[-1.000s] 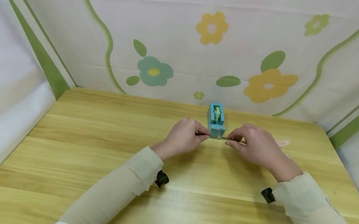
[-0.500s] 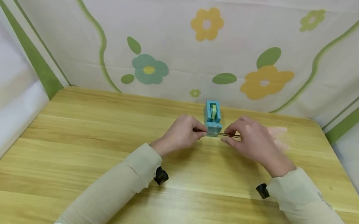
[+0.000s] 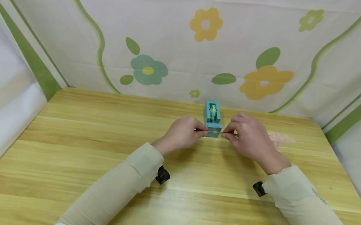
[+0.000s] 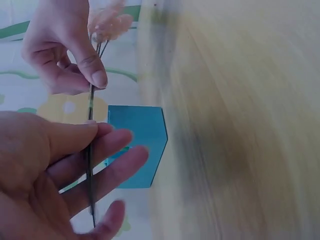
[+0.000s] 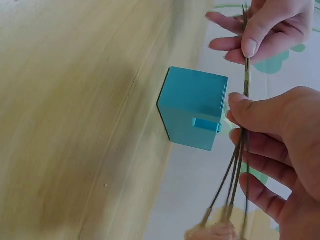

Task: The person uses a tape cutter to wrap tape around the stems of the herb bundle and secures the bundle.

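A thin bunch of brown stems (image 5: 232,175) with fluffy pink flower heads (image 5: 212,232) is stretched level between both hands. My left hand (image 3: 182,132) pinches the bare end between thumb and index finger, its other fingers loosely spread. My right hand (image 3: 249,137) pinches the stems nearer the pink heads. Between the two grips, a short yellowish-green band (image 5: 247,77), apparently tape, lies around the stems. Just beyond the hands stands a blue tape dispenser (image 3: 214,126) holding a green tape roll (image 3: 213,112). The fingers partly hide the stems.
The wooden tabletop (image 3: 170,211) reaches a flower-printed cloth (image 3: 164,29) hung behind it. White cloth also hangs at the left and right sides. A black wrist camera (image 3: 162,175) sits under the left sleeve, another (image 3: 259,189) under the right.
The fingertips have come slightly closer together. The pink heads have shifted and look blurred beside the right hand. A clear strip seen earlier between the hands shows less now. The head view has shifted slightly.
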Tool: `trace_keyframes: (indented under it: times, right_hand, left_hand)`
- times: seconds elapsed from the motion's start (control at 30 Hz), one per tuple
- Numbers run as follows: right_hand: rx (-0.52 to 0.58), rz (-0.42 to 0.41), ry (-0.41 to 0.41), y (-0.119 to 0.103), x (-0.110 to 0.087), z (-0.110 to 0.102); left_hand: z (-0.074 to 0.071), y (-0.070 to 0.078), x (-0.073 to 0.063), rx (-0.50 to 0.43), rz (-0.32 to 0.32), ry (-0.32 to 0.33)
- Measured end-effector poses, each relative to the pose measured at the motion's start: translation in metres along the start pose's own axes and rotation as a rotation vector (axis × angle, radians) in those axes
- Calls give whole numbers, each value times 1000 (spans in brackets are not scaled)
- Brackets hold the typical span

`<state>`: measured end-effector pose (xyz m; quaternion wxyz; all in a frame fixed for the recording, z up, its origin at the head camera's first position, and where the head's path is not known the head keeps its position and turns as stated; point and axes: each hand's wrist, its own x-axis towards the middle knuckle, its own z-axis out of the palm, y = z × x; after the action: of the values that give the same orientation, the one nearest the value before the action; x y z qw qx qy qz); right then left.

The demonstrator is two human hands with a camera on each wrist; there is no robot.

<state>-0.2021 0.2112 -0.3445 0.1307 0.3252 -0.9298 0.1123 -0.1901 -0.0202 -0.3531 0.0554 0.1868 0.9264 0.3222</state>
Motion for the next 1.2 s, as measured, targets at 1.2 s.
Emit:
trace_keyframes:
  times: [1.2]
  right_hand:
    - [175,185,-98,7,13,5]
  left_hand:
    - [10,-3,7,-7,-7,141]
